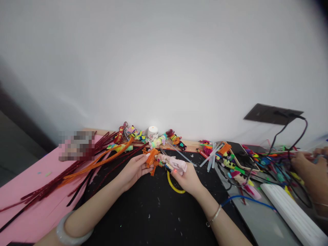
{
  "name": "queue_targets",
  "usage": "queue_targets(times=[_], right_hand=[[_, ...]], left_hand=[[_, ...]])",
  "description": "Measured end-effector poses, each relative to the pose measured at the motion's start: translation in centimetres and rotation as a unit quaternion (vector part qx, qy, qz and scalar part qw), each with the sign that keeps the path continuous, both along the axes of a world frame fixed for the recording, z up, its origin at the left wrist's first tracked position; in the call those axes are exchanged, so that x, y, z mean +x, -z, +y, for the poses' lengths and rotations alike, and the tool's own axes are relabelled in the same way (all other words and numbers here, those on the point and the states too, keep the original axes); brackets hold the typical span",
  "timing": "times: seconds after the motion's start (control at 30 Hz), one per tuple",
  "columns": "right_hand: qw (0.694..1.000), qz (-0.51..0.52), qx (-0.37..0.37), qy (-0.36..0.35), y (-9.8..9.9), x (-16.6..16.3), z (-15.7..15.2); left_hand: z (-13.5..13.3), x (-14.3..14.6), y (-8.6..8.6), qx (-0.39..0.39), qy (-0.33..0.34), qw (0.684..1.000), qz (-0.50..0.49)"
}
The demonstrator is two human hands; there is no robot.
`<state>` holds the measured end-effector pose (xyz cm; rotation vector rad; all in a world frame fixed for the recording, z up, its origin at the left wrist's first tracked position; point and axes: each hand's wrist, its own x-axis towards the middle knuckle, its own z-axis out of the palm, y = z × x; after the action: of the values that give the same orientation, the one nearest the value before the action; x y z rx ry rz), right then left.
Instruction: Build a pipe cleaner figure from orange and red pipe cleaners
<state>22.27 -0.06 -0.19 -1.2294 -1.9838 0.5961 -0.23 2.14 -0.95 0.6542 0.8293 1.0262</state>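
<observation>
My left hand [134, 169] pinches an orange fuzzy pipe-cleaner piece [152, 157] between thumb and fingers, above the black mat [143, 212]. Wrapped round a pale pink glue gun [178, 164] is my right hand [189, 181]. A small red light glows on the gun, and its front end points left toward the orange piece. Whether the nozzle touches the piece I cannot tell. Under my right hand curves a yellow band [174, 187]. Just behind both hands lies a pastel pipe-cleaner figure [157, 140].
Dark red pipe cleaners [51, 182] and orange ones [98, 164] spread over the pink surface at left. A white cup [153, 133] stands by the wall. Glue sticks [212, 156], a white power strip [292, 212] and cords are on the right, near another person's hand [309, 167].
</observation>
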Motion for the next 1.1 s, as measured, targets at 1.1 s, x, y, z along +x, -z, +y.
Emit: queue_targets(times=[1.1], right_hand=[[0.999,0.034,0.006,-0.004,0.7,0.1,0.1]], left_hand=[[0.2,-0.1,0.1,0.005,-0.010,1.000,0.008]])
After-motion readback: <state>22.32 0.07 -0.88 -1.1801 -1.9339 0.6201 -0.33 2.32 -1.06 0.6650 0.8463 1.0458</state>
